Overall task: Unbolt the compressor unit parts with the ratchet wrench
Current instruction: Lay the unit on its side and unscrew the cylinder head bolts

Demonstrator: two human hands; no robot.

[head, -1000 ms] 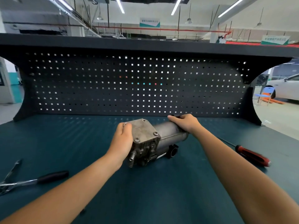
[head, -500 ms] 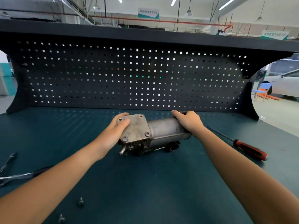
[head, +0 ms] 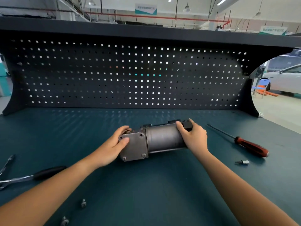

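A teal workbench top [head: 146, 201] meets a dark perforated back panel [head: 97, 75] under a black shelf [head: 146, 32]. Beyond, ceiling strip lights [head: 224, 0] glow over a pale floor [head: 280, 110], 1 blue chair [head: 261, 84] and 1 white car [head: 286, 79].

One view only: wide-angle head camera, looking forward and down across the teal workbench [head: 162, 201] to the pegboard back panel [head: 130, 75]. Close range (lens bows the panel's edges): compressor unit [head: 164, 139] mid-frame, hall ceiling [head: 203, 7] along the top.
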